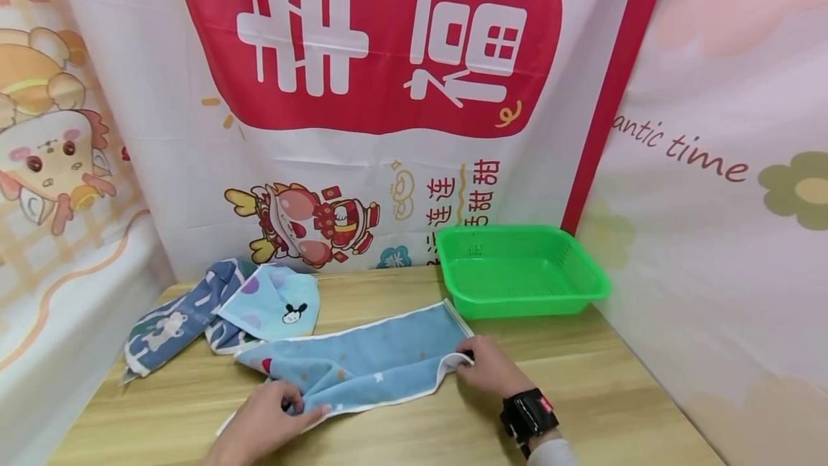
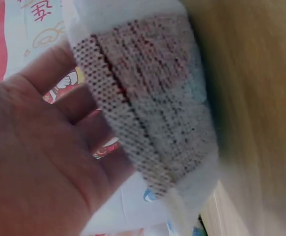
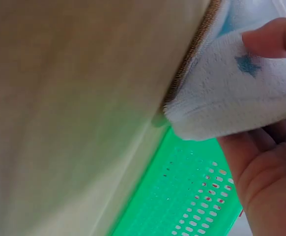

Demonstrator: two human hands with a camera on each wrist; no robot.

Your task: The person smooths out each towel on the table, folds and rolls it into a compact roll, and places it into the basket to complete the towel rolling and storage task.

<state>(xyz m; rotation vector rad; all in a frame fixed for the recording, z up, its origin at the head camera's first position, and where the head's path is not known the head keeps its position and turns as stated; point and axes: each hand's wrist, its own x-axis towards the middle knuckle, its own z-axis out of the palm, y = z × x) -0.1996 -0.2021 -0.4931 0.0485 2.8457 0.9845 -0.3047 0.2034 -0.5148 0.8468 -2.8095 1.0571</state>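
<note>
A blue towel (image 1: 382, 351) with white edging and small star prints lies across the middle of the table, its near side rumpled and partly folded. My left hand (image 1: 265, 416) holds the towel's near left part, fingers curled at the cloth; in the left wrist view the fingers pass behind a pale fold with a dark-speckled band (image 2: 143, 98). At the towel's near right corner my right hand (image 1: 488, 365) pinches the edge and lifts it a little. The right wrist view shows the thumb (image 3: 271, 39) on the white underside, beside a blue star.
A green plastic basket (image 1: 524, 300) with perforated walls stands at the back right, close to the towel's far corner. At the back left lie a dark blue patterned towel (image 1: 171, 329) and a light blue one (image 1: 274, 300), overlapping. Printed cloth (image 1: 414, 193) hangs behind the wooden table (image 1: 582, 394).
</note>
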